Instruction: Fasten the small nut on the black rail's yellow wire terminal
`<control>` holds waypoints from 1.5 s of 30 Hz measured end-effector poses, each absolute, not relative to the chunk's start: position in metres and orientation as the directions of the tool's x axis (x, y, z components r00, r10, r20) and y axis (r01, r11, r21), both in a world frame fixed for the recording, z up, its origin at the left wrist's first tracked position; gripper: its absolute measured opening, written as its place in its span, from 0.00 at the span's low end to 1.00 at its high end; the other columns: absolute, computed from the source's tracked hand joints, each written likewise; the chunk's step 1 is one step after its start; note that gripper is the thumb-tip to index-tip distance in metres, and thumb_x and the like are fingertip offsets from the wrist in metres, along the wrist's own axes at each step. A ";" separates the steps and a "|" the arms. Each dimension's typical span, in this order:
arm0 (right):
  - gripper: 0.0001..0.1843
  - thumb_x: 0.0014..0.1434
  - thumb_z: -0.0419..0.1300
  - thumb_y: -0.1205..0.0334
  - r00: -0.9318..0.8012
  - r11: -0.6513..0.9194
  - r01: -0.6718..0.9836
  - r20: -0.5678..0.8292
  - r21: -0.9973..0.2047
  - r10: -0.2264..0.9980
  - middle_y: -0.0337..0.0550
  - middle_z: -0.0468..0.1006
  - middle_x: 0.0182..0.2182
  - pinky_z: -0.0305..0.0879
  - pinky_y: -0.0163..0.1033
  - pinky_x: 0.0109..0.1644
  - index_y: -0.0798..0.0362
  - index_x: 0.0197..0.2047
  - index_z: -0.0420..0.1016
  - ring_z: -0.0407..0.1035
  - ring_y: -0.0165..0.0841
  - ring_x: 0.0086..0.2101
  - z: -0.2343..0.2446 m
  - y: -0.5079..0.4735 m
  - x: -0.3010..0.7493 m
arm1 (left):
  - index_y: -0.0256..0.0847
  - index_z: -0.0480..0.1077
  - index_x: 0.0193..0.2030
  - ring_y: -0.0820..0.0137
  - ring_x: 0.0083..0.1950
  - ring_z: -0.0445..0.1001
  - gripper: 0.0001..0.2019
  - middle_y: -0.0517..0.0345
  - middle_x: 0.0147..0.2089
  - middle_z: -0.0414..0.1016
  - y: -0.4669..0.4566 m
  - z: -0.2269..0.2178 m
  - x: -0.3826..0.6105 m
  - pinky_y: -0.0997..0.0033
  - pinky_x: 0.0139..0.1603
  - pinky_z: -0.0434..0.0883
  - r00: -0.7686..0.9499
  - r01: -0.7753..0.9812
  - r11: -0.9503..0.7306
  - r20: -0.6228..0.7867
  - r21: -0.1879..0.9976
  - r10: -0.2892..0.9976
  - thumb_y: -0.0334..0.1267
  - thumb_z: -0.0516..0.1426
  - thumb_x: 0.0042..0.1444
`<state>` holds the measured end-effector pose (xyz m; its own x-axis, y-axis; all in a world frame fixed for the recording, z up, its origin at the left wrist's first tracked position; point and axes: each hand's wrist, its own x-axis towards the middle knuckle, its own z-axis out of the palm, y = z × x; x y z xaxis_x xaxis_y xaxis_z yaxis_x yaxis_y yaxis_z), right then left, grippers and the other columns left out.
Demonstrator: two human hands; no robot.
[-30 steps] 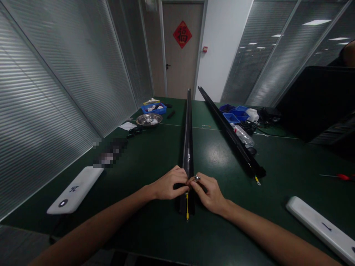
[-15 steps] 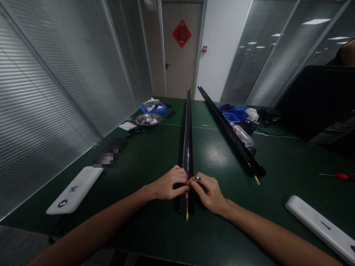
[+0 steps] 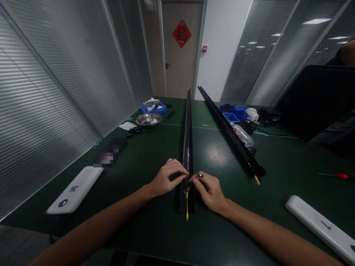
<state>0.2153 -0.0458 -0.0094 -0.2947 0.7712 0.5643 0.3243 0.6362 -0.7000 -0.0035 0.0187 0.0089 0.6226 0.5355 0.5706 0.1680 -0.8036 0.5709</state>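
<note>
A long black rail (image 3: 188,144) runs away from me along the table. From its near end a yellow wire with a metal ring terminal (image 3: 187,207) sticks out toward me. My left hand (image 3: 167,177) is at the rail's left side, thumb and fingers apart, fingertips at its upper edge, with nothing visible in them. On the right side, my right hand (image 3: 209,188) is closed in a pinch around a small shiny metal piece (image 3: 200,175); its kind is too small to make out. The fingers partly hide it.
A second black rail (image 3: 230,133) with a yellow ring-terminal wire (image 3: 257,180) lies to the right. White cases (image 3: 80,188) flank both sides. Farther back are a metal dish (image 3: 149,119), blue bins (image 3: 231,117) and a plastic bottle (image 3: 244,136). A red-handled screwdriver (image 3: 342,176) lies far right.
My left hand has drawn slightly up and left, its fingers opening away from the rail's near end. My right hand has shifted slightly, still pinching the metal piece.
</note>
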 end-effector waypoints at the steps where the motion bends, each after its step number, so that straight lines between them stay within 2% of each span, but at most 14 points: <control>1: 0.10 0.73 0.53 0.66 -0.283 0.636 0.322 0.570 -0.701 0.771 0.43 0.77 0.34 0.67 0.37 0.38 0.53 0.44 0.76 0.73 0.33 0.33 -0.009 -0.046 0.215 | 0.40 0.78 0.46 0.65 0.45 0.75 0.05 0.54 0.41 0.80 0.020 0.008 -0.004 0.62 0.52 0.65 0.557 0.177 -0.796 0.608 0.579 0.566 0.33 0.60 0.66; 5: 0.09 0.72 0.54 0.67 -0.317 0.660 0.320 0.579 -0.680 0.751 0.42 0.77 0.33 0.67 0.36 0.38 0.53 0.44 0.76 0.73 0.32 0.32 -0.007 -0.047 0.214 | 0.38 0.78 0.39 0.68 0.38 0.74 0.04 0.56 0.35 0.77 0.024 0.004 -0.004 0.68 0.43 0.69 0.356 0.211 -0.724 0.638 0.657 0.683 0.36 0.63 0.64; 10: 0.10 0.72 0.53 0.67 -0.350 0.667 0.322 0.570 -0.672 0.743 0.43 0.77 0.33 0.67 0.36 0.37 0.54 0.44 0.76 0.73 0.32 0.32 -0.006 -0.047 0.213 | 0.37 0.72 0.28 0.72 0.31 0.70 0.13 0.60 0.29 0.71 0.025 -0.002 -0.003 0.74 0.33 0.67 0.269 0.255 -0.632 0.574 0.732 0.773 0.40 0.66 0.61; 16: 0.11 0.73 0.52 0.66 -0.373 0.671 0.300 0.564 -0.678 0.737 0.43 0.76 0.33 0.67 0.37 0.38 0.53 0.43 0.76 0.73 0.33 0.33 -0.006 -0.046 0.215 | 0.38 0.77 0.37 0.70 0.36 0.77 0.07 0.58 0.34 0.79 0.026 -0.004 -0.003 0.72 0.40 0.72 0.325 0.217 -0.580 0.502 0.785 0.801 0.35 0.60 0.66; 21: 0.11 0.73 0.52 0.66 -0.361 0.656 0.332 0.552 -0.678 0.752 0.44 0.77 0.34 0.67 0.38 0.38 0.53 0.44 0.76 0.74 0.34 0.33 -0.006 -0.047 0.214 | 0.39 0.77 0.42 0.70 0.38 0.78 0.12 0.57 0.37 0.80 0.028 -0.006 -0.002 0.71 0.43 0.74 0.343 0.220 -0.600 0.515 0.769 0.786 0.31 0.52 0.70; 27: 0.11 0.73 0.52 0.66 -0.377 0.653 0.288 0.544 -0.701 0.750 0.44 0.77 0.34 0.68 0.38 0.40 0.53 0.44 0.75 0.74 0.34 0.35 -0.006 -0.046 0.214 | 0.41 0.78 0.44 0.66 0.47 0.78 0.08 0.55 0.44 0.80 0.031 -0.006 -0.001 0.66 0.51 0.73 0.393 0.253 -0.630 0.517 0.734 0.760 0.30 0.56 0.68; 32: 0.11 0.74 0.51 0.65 -0.380 0.669 0.279 0.560 -0.690 0.736 0.44 0.77 0.35 0.68 0.37 0.40 0.53 0.44 0.76 0.74 0.34 0.35 -0.008 -0.046 0.214 | 0.41 0.77 0.42 0.65 0.47 0.76 0.06 0.55 0.43 0.79 0.032 -0.007 -0.002 0.64 0.51 0.71 0.423 0.307 -0.689 0.555 0.656 0.716 0.30 0.58 0.67; 35: 0.11 0.74 0.52 0.65 -0.371 0.668 0.298 0.562 -0.682 0.740 0.44 0.77 0.35 0.68 0.37 0.39 0.53 0.44 0.76 0.74 0.34 0.35 -0.007 -0.047 0.214 | 0.41 0.76 0.45 0.63 0.50 0.74 0.08 0.54 0.46 0.79 0.031 -0.004 -0.004 0.60 0.54 0.68 0.490 0.435 -0.753 0.572 0.494 0.658 0.29 0.55 0.68; 39: 0.11 0.74 0.52 0.64 -0.372 0.659 0.316 0.550 -0.682 0.748 0.44 0.77 0.34 0.68 0.37 0.39 0.53 0.44 0.76 0.72 0.34 0.33 -0.006 -0.047 0.214 | 0.41 0.75 0.53 0.58 0.60 0.71 0.14 0.50 0.55 0.78 0.029 0.005 -0.006 0.53 0.61 0.63 0.552 0.576 -0.771 0.566 0.271 0.612 0.27 0.52 0.68; 42: 0.12 0.74 0.51 0.64 -0.381 0.663 0.294 0.552 -0.688 0.742 0.44 0.77 0.34 0.68 0.38 0.39 0.53 0.43 0.76 0.73 0.34 0.34 -0.006 -0.046 0.215 | 0.41 0.72 0.59 0.54 0.67 0.66 0.17 0.47 0.62 0.74 0.025 0.011 -0.005 0.49 0.65 0.59 0.541 0.635 -0.736 0.544 0.236 0.641 0.27 0.52 0.67; 45: 0.12 0.74 0.50 0.65 -0.397 0.669 0.274 0.553 -0.691 0.733 0.44 0.77 0.34 0.68 0.38 0.39 0.53 0.42 0.75 0.74 0.34 0.35 -0.006 -0.047 0.216 | 0.42 0.70 0.62 0.53 0.70 0.63 0.19 0.47 0.66 0.70 0.020 0.015 -0.001 0.47 0.67 0.57 0.535 0.643 -0.714 0.505 0.276 0.677 0.29 0.53 0.66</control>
